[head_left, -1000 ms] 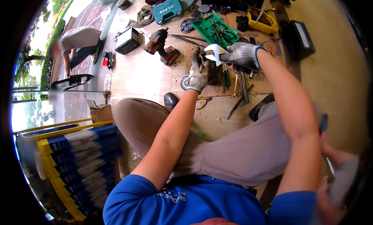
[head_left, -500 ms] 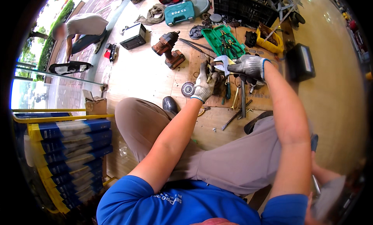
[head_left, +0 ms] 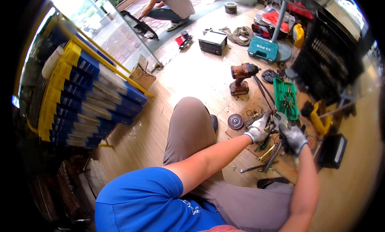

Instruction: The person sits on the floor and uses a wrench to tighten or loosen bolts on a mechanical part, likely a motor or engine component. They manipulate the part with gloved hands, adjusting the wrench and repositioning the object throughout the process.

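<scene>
Near the left hand (head_left: 258, 129) lie a disc (head_left: 235, 121) and green case (head_left: 278, 89).

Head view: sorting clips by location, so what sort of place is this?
Probably a repair shop: a brown cordless power tool, an open green plastic tool case, stacked blue and yellow packages.

Just beyond the right hand in its grey-and-white knitted glove (head_left: 296, 139), gripping a silver open-jawed wrench (head_left: 280, 119), the open green plastic tool case (head_left: 292, 96) blocks a low pass. The left hand in its whitish glove (head_left: 258, 130) crowds the grip's left. Right of it stand a yellow plastic container (head_left: 320, 115) and a black rectangular box (head_left: 333, 151); nearer the body lie long dark metal bars (head_left: 273, 156). Farther left, past the round metal disc (head_left: 235, 121), pale wood-patterned floor (head_left: 160, 109) leaves room.
</scene>
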The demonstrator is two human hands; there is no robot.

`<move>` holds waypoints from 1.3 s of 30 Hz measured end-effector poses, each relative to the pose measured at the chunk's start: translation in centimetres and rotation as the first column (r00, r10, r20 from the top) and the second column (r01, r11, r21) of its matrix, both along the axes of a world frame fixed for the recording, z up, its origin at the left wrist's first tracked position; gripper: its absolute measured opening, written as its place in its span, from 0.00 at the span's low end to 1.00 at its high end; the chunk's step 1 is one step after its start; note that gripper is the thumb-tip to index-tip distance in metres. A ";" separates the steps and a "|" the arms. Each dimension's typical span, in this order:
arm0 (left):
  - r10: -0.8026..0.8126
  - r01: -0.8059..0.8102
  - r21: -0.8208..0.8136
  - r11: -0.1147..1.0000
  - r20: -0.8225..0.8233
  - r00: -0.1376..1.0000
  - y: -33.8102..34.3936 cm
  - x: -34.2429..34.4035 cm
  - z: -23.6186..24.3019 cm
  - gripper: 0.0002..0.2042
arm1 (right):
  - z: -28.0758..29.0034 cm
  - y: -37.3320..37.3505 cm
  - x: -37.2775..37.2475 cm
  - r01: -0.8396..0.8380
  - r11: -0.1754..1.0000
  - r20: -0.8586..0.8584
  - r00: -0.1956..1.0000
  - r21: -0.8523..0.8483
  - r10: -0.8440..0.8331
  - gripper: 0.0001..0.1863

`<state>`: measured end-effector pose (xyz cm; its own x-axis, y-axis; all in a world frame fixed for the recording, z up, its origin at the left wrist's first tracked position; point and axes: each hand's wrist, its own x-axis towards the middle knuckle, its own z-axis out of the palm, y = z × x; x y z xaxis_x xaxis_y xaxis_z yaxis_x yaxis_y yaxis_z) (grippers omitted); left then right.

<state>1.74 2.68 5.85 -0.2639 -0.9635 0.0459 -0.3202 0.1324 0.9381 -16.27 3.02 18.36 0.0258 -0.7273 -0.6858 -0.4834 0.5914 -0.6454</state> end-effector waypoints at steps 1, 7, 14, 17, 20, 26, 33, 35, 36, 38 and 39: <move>0.008 -0.008 -0.029 1.000 0.000 1.000 0.1 -0.2 -0.2 0.34 | -0.1 0.0 0.2 0.005 1.000 -0.027 1.000 -0.001 -0.005 0.27; 0.068 -0.068 -0.026 0.997 -0.009 0.998 -0.2 -1.1 -0.7 0.31 | 0.7 0.0 0.6 0.007 1.000 -0.031 0.999 0.011 -0.007 0.26; 0.080 -0.079 0.032 0.996 -0.009 0.997 0.0 -1.1 0.0 0.33 | -1.5 1.9 1.9 0.227 0.973 0.101 0.968 0.036 -0.229 0.23; 0.082 -0.082 -0.006 0.997 0.001 0.997 -0.3 -1.0 -1.0 0.36 | -1.6 3.4 4.1 0.378 0.918 0.287 0.871 0.123 -0.398 0.21; 0.035 -0.037 0.098 0.994 0.021 0.999 -0.7 -1.7 0.1 0.38 | -3.2 3.9 5.0 0.509 0.842 0.376 0.756 0.178 -0.537 0.18; 0.094 -0.085 0.247 0.965 -0.023 0.995 -1.0 -1.5 -1.8 0.26 | -6.1 2.7 12.3 0.692 0.645 0.712 0.270 0.325 -0.649 0.18; 0.059 -0.024 0.184 0.983 -0.188 0.980 -1.2 -1.1 -1.3 0.28 | -5.3 3.0 10.6 0.625 0.707 0.646 0.396 0.331 -0.653 0.18; 0.037 -0.029 0.058 0.998 -0.152 0.988 -1.6 -1.0 -3.4 0.30 | -6.6 3.2 8.3 0.539 0.784 0.689 0.442 0.309 -0.575 0.19; 0.023 -0.023 0.002 1.000 -0.136 0.990 -1.5 -1.3 -4.2 0.31 | -7.9 3.6 6.9 0.482 0.826 0.713 0.466 0.292 -0.524 0.18; 0.002 -0.012 0.123 0.992 0.082 0.997 -1.6 -1.9 -4.3 0.36 | -6.0 4.2 7.5 0.591 0.778 0.695 0.468 0.214 -0.546 0.18; -0.006 -0.003 0.096 0.995 0.097 0.995 -1.8 -1.8 -4.5 0.36 | -5.1 4.6 7.0 0.551 0.812 0.677 0.524 0.193 -0.517 0.18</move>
